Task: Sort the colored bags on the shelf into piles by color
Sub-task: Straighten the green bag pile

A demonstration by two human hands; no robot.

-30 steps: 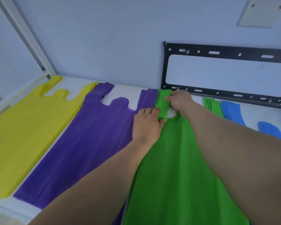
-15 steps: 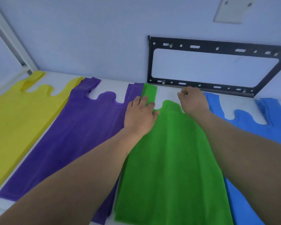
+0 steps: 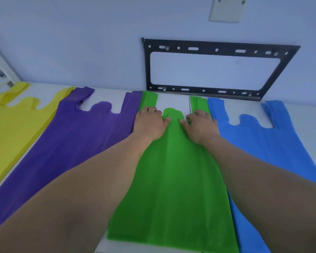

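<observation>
Black slotted metal bracket (image 3: 215,50) on wall, pale wall plate (image 3: 226,9) above

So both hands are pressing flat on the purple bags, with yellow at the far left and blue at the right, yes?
Not quite. The head view shows the left hand and right hand flat on the green bags, not the purple bags. Yellow bags at far left and blue bags at right are correct.

Matt, faintly ribbed non-woven green bags (image 3: 173,179), smooth white shelf (image 3: 173,102), black painted metal bracket (image 3: 208,49)
</observation>
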